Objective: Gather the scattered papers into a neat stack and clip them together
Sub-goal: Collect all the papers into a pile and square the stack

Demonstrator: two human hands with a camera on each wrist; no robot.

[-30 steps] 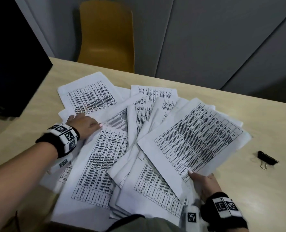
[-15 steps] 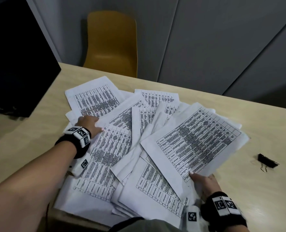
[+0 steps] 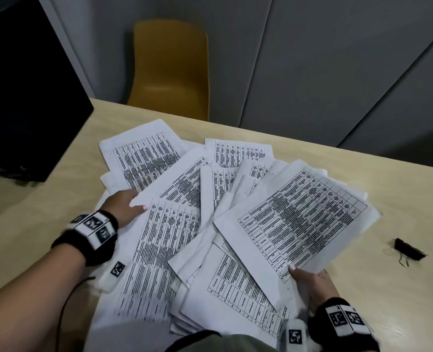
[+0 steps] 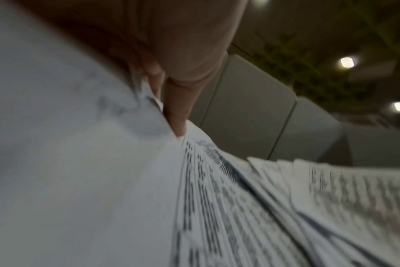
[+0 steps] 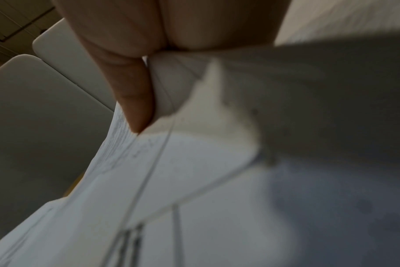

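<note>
My left hand (image 3: 124, 205) lay at nine o'clock on the heap of printed papers (image 3: 185, 237), its fingers slid under the edge of an overlapping sheet and out of sight from above; my thumb lay on top of the sheets. My left wrist view showed my left thumb (image 4: 178, 108) pressed down on a paper edge, so I was pinching sheets there, though motion blur smeared the print. My right hand (image 3: 311, 283) sat at five o'clock, my thumb on top of a tilted sheaf of table-printed sheets (image 3: 301, 219) and my fingers hidden beneath it. The right wrist view confirmed the pinch: my right thumb (image 5: 135, 101) bore down on a folded corner of paper, with the rest in shadow and out of focus. The heap spread over the middle of the pale wooden table (image 3: 400, 288), its near edge cut off by the frame and by my clothing. The black binder clip (image 3: 409, 251) lay alone on the table at three o'clock, well apart from the papers. A yellow chair (image 3: 171, 69) stood at twelve o'clock behind the table, and a black monitor (image 3: 27, 97) was cropped at ten o'clock.
</note>
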